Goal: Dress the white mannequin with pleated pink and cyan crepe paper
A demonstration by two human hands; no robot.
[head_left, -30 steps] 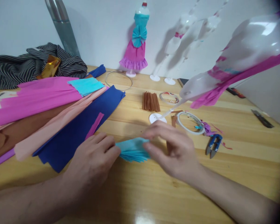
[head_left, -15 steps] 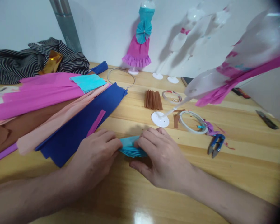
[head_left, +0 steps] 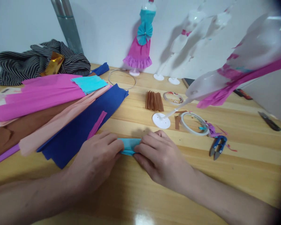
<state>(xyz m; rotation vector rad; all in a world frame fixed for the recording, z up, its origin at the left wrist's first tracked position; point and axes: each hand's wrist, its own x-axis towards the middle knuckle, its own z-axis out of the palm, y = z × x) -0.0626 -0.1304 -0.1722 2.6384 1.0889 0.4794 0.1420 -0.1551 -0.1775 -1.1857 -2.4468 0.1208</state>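
Low over the wooden table, a turquoise piece of crepe paper (head_left: 130, 144) stretches between both hands, its pleats pressed together. My left hand (head_left: 100, 156) is closed on its left end. On the right end, my right hand (head_left: 160, 156) pinches it between thumb and fingers. Parts of the paper are hidden under the fingers. Behind my left hand lies a narrow magenta strip (head_left: 97, 125) on dark blue crepe paper (head_left: 84, 125). Beyond my right hand is the round white base (head_left: 161, 120) of a leaning mannequin (head_left: 224, 73) with a magenta paper band.
Pleated brown paper (head_left: 154, 101), a tape roll (head_left: 194, 132) and blue thread snips (head_left: 218, 147) lie on the table (head_left: 131, 193). A knife (head_left: 269, 121) is at far right. Pink paper (head_left: 39, 98) spreads left. A dressed mannequin (head_left: 139, 50) stands behind, near a bottle (head_left: 69, 29).
My right thumb has closed up against the turquoise paper, and the fanned pleats along its near edge are now folded flat. My left hand keeps its hold.
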